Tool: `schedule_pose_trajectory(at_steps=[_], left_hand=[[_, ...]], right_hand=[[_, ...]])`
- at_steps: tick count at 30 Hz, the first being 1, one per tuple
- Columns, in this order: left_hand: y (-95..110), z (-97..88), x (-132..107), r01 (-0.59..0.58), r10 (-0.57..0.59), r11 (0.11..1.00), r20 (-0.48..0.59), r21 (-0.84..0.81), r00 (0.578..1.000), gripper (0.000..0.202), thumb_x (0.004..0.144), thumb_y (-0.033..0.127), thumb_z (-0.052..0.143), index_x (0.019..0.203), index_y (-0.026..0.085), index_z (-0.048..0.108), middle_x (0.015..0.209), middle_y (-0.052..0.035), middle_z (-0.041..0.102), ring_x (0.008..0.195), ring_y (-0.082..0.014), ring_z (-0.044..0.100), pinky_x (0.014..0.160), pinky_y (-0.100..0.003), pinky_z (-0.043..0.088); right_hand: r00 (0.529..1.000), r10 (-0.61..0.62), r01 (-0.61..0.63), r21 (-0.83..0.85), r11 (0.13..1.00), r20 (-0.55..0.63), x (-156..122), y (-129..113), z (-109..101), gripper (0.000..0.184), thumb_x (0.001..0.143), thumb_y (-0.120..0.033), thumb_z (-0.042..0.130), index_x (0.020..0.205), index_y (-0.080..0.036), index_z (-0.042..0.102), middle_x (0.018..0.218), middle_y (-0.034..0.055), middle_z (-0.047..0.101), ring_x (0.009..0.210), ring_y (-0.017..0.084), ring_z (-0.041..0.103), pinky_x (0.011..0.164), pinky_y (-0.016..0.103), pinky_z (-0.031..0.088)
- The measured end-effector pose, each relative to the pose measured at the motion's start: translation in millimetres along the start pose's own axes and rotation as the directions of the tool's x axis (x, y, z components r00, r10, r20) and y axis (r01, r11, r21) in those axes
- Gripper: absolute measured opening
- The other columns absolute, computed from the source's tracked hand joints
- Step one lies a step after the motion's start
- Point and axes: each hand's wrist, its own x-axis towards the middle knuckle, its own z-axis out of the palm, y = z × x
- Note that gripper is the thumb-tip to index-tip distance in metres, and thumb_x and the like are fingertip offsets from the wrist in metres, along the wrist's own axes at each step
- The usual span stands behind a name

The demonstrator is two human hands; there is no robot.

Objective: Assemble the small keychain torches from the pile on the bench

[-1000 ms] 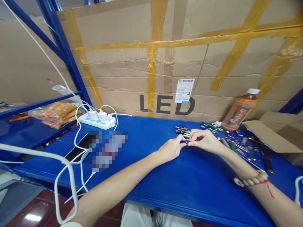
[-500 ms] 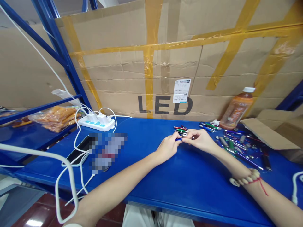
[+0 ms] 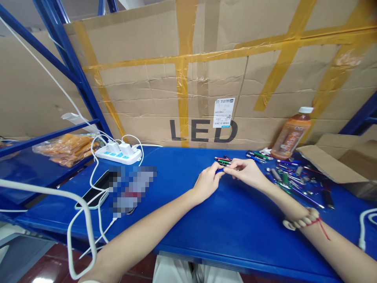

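My left hand and my right hand meet over the blue table, both pinching the ends of one small blue pen-shaped piece. Just behind the fingers lies a short row of red, green and dark pen-like pieces. To the right of my right hand spreads a loose pile of similar small parts. A bead bracelet with a red thread sits on my right wrist.
A white power strip with chargers and white cables stands at the back left, with a phone in front of it. An orange drink bottle leans on the taped cardboard wall. An open cardboard box sits at the far right. An orange bag lies on the left shelf.
Both hands stay joined on the small blue piece, fingers shifting slightly. The view has drifted a little to the right and down.
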Motion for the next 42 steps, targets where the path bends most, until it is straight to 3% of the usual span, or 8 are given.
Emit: schedule_pose_trajectory(at_steps=[10, 17, 23, 29, 34, 42], left_hand=[[0.7, 1.6, 0.1, -0.015, 0.014, 0.999, -0.023, -0.048, 1.0, 0.02, 0.087, 0.02, 0.043, 0.107, 0.022, 0.048, 0.105, -0.0041, 0.064, 0.093, -0.0177, 0.062, 0.082, -0.03, 0.048], [2.0, 0.0, 1.5, -0.123, 0.12, 0.991, -0.061, -0.045, 0.991, 0.024, 0.087, 0.017, 0.043, 0.107, 0.023, 0.054, 0.113, -0.0024, 0.062, 0.101, -0.0162, 0.059, 0.09, -0.028, 0.045], [0.7, 0.9, 2.1, -0.095, 0.091, 0.994, -0.055, -0.061, 0.994, 0.022, 0.088, 0.018, 0.041, 0.104, 0.022, 0.055, 0.103, -0.0019, 0.064, 0.089, -0.015, 0.061, 0.083, -0.026, 0.046], [-0.2, 1.3, 1.6, -0.016, 0.015, 0.999, -0.025, -0.052, 1.0, 0.023, 0.089, 0.023, 0.038, 0.108, 0.021, 0.05, 0.08, -0.0006, 0.063, 0.069, -0.0128, 0.058, 0.07, -0.024, 0.045], [-0.6, 1.0, 2.1, 0.001, -0.002, 0.999, -0.006, -0.038, 1.0, 0.023, 0.09, 0.024, 0.034, 0.107, 0.021, 0.048, 0.069, 0.002, 0.056, 0.064, -0.012, 0.054, 0.065, -0.022, 0.042], [2.2, -1.5, 0.9, 0.024, -0.025, 1.0, 0.066, 0.013, 0.998, 0.023, 0.09, 0.025, 0.031, 0.103, 0.022, 0.049, 0.068, 0.0032, 0.055, 0.061, -0.0111, 0.052, 0.061, -0.021, 0.039]], right_hand=[[1.0, 0.004, -0.004, 0.026, 1.0, 0.006, 2.0, 1.3, -2.6, 0.035, 0.057, -0.048, 0.071, 0.054, -0.014, 0.062, 0.053, -0.0005, 0.052, 0.04, 0.007, 0.047, 0.039, 0.021, 0.036], [1.0, 0.013, -0.013, 0.014, 1.0, 0.012, 1.4, 0.1, -1.9, 0.037, 0.058, -0.05, 0.07, 0.056, -0.014, 0.063, 0.052, -0.0001, 0.053, 0.039, 0.007, 0.045, 0.039, 0.021, 0.035], [0.999, -0.017, 0.02, -0.06, 0.998, 0.044, 1.0, 1.0, -4.4, 0.038, 0.064, -0.051, 0.066, 0.059, -0.014, 0.064, 0.053, 0.0009, 0.055, 0.04, 0.008, 0.045, 0.04, 0.022, 0.036], [0.981, -0.192, 0.183, -0.241, 0.953, -0.014, 5.0, 7.9, -12.9, 0.033, 0.068, -0.048, 0.065, 0.063, -0.015, 0.067, 0.064, 0.0044, 0.061, 0.048, 0.01, 0.049, 0.047, 0.024, 0.04], [0.966, -0.257, 0.259, -0.143, 0.955, 0.031, 7.0, 11.2, -14.2, 0.03, 0.07, -0.046, 0.065, 0.082, -0.019, 0.071, 0.088, 0.0064, 0.062, 0.05, 0.008, 0.053, 0.048, 0.024, 0.046], [0.963, -0.251, 0.257, -0.057, 0.965, 0.095, 6.5, 10.0, -14.8, 0.023, 0.069, -0.042, 0.067, 0.076, -0.02, 0.072, 0.085, 0.0052, 0.059, 0.054, 0.009, 0.055, 0.049, 0.025, 0.049]])
